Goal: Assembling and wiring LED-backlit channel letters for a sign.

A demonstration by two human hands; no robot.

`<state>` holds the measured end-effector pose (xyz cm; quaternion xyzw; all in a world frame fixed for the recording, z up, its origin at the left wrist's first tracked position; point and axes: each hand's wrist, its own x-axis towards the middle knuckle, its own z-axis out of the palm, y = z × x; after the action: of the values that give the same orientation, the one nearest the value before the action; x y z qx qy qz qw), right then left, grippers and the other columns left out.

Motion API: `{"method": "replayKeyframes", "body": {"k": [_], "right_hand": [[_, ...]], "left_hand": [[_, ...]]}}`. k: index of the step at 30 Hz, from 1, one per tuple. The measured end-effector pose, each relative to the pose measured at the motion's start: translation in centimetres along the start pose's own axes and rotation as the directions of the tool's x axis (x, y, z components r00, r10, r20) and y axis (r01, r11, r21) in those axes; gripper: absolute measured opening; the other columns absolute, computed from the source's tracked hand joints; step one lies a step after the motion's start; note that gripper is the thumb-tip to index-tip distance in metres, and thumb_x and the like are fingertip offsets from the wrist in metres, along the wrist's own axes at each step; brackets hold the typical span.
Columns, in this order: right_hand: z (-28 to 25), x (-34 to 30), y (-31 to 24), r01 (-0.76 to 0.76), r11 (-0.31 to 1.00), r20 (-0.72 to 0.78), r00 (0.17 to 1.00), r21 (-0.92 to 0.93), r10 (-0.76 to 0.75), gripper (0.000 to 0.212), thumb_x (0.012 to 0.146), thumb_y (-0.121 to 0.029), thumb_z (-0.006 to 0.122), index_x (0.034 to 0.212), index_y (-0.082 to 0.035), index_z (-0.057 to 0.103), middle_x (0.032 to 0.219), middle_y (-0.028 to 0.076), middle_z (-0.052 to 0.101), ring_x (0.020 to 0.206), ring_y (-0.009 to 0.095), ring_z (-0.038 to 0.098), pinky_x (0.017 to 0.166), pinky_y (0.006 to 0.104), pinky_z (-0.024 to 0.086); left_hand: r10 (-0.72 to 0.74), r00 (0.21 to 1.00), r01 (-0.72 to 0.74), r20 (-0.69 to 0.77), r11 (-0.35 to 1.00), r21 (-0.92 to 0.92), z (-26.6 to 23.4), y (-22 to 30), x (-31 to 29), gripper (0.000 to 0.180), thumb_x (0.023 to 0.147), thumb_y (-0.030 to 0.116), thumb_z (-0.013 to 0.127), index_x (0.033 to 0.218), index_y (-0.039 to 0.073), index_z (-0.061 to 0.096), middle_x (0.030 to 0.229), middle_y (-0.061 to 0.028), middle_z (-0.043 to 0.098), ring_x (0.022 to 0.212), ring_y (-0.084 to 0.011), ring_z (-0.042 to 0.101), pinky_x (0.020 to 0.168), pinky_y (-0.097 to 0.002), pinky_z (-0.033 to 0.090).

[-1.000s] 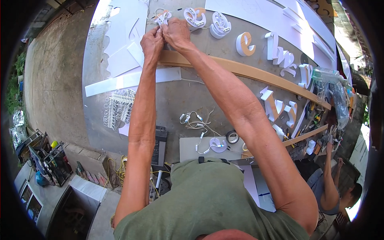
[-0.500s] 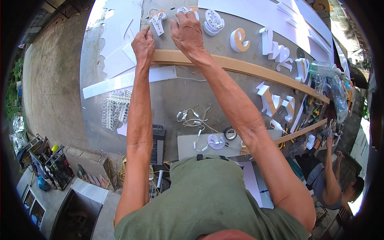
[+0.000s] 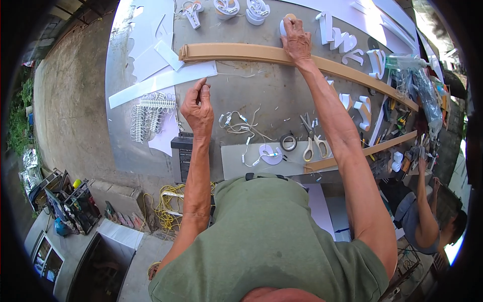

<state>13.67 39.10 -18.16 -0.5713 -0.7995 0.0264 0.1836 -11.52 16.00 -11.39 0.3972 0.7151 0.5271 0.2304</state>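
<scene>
My right hand reaches to the far middle of the table, its fingers closed over a channel letter with white sides and a tan face; the hand covers most of the letter. My left hand hovers nearer to me, just below a long white strip. Its fingers are curled, with thumb and forefinger close together and nothing visible between them. At the far left of the letter row stand several white letters, including one with small light modules inside and a rounded one.
A long tan strip bundle crosses the table. Closer in lie wired light modules, black tape, scissors and a dark box. Coiled white module strings lie left. Another person works at the right.
My right hand has moved right from the lit-module letters to the tan-faced letter. My left hand has drawn back toward me, away from the far letters.
</scene>
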Motion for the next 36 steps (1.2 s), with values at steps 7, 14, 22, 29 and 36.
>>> {"method": "replayKeyframes", "body": {"k": [7, 14, 22, 29, 36], "right_hand": [[-5.3, -1.4, -0.6, -0.222, 0.619, 0.023, 0.950, 0.754, 0.313, 0.048, 0.083, -0.017, 0.078, 0.127, -0.009, 0.060, 0.113, 0.012, 0.062, 0.106, 0.029, 0.060, 0.091, 0.0492, 0.047], [-9.8, -17.7, -3.2, -0.421, -0.746, 0.715, 0.691, 0.516, 0.104, 0.046, 0.085, -0.015, 0.079, 0.125, -0.008, 0.058, 0.114, 0.008, 0.064, 0.095, 0.021, 0.065, 0.069, 0.0393, 0.053], [-8.0, -23.9, -3.7, -0.638, -0.199, 0.654, 0.634, 0.744, 0.412, 0.044, 0.090, -0.019, 0.074, 0.128, 0.000, 0.062, 0.107, 0.011, 0.069, 0.088, 0.020, 0.067, 0.068, 0.0336, 0.054], [-6.9, -24.3, -3.2, -0.613, 0.361, 0.444, 0.774, 0.702, 0.451, 0.030, 0.092, -0.025, 0.071, 0.112, -0.002, 0.074, 0.102, 0.010, 0.070, 0.084, 0.020, 0.067, 0.069, 0.0342, 0.054], [-11.6, -26.0, -7.0, -0.201, 0.804, -0.012, 0.968, 0.559, 0.251, 0.026, 0.087, -0.018, 0.071, 0.108, -0.002, 0.070, 0.096, 0.012, 0.069, 0.077, 0.027, 0.067, 0.073, 0.0375, 0.054]], "left_hand": [[-0.120, 0.990, 0.120, 0.075, 0.993, 0.013, -4.0, -0.4, -10.3, 0.021, 0.095, 0.007, 0.066, 0.115, 0.003, 0.072, 0.097, -0.0051, 0.072, 0.083, -0.0099, 0.066, 0.071, -0.0250, 0.053], [-0.173, 0.957, 0.140, 0.232, 0.978, 0.153, -4.0, -0.4, -14.9, 0.023, 0.092, 0.007, 0.068, 0.114, 0.002, 0.072, 0.091, -0.0072, 0.071, 0.074, -0.0114, 0.064, 0.068, -0.0250, 0.052], [-0.117, 0.887, -0.127, 0.447, 0.868, 0.480, -2.9, -1.4, -18.2, 0.043, 0.075, 0.028, 0.083, 0.106, 0.003, 0.067, 0.089, -0.0099, 0.066, 0.076, -0.0265, 0.065, 0.070, -0.0414, 0.052], [-0.063, 0.893, -0.165, 0.446, 0.875, 0.455, -2.6, -2.2, -19.8, 0.031, 0.079, 0.022, 0.079, 0.101, 0.005, 0.065, 0.090, -0.0119, 0.065, 0.080, -0.0311, 0.065, 0.071, -0.0440, 0.051], [-0.041, 0.919, -0.141, 0.393, 0.895, 0.422, -3.9, -2.8, -20.9, 0.013, 0.084, 0.014, 0.070, 0.092, 0.005, 0.067, 0.088, -0.0128, 0.067, 0.080, -0.0342, 0.066, 0.071, -0.0440, 0.051]]}}
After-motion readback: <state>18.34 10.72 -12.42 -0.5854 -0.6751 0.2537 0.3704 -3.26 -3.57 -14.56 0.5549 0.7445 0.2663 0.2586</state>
